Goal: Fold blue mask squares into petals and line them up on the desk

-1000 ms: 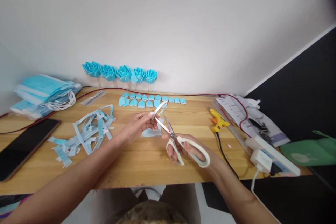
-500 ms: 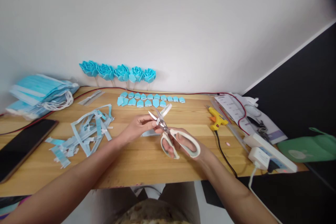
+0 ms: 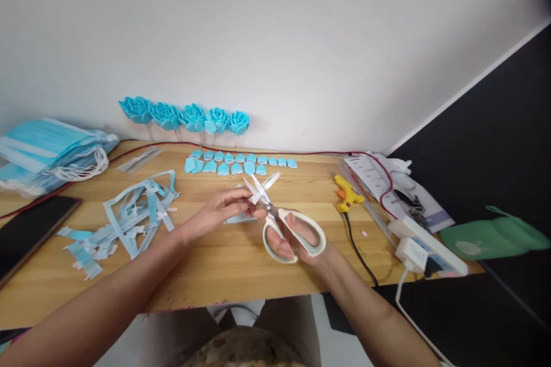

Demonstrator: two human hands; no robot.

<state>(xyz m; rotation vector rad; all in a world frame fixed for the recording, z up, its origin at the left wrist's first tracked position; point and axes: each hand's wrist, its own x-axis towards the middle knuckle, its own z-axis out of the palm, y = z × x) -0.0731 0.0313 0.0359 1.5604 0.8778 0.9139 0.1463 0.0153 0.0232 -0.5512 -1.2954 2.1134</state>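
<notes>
White strip [image 3: 272, 179]: crosses the parted blades of the scissors [image 3: 270, 210]. Left hand [image 3: 220, 210], left of the scissors, pinches the strip; right hand [image 3: 299, 246] grips the scissors by the handles. Caution: closing the blades with fingertips this near could nick them; a slack hold on the strip could cause a crooked cut.

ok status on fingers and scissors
Left fingers pinching narrow white strip. Right fingers gripping cream-handled metal scissors, open at strip. Flat pale-blue piece lies below, partly hidden.
</notes>
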